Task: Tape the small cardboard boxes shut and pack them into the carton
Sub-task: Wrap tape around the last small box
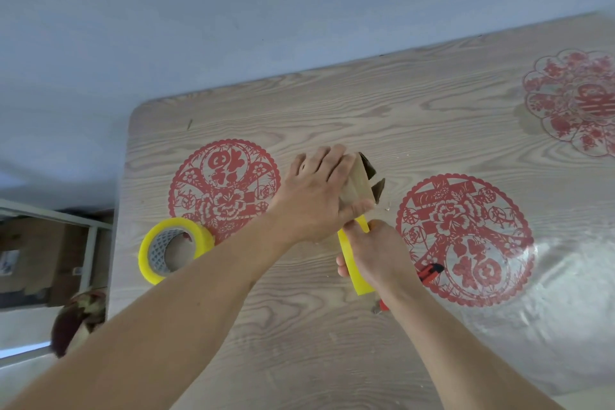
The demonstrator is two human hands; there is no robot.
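A small brown cardboard box [361, 185] stands at the middle of the table with its far flaps loose. My left hand [316, 190] lies over the box top, fingers spread and the thumb pressing its near side. A strip of yellow tape [352, 260] runs from the box toward me. My right hand [376, 253] pinches that strip just below the box. A yellow tape roll [174, 248] lies on the table to the left. The carton is not in view.
A red box cutter [429, 271] lies right of my right hand, partly hidden by it. Red paper-cut decorations sit under the table's clear cover [549, 276]. Left of the table edge are a shelf with cardboard boxes [40, 250] and a dark patterned cushion [80, 316].
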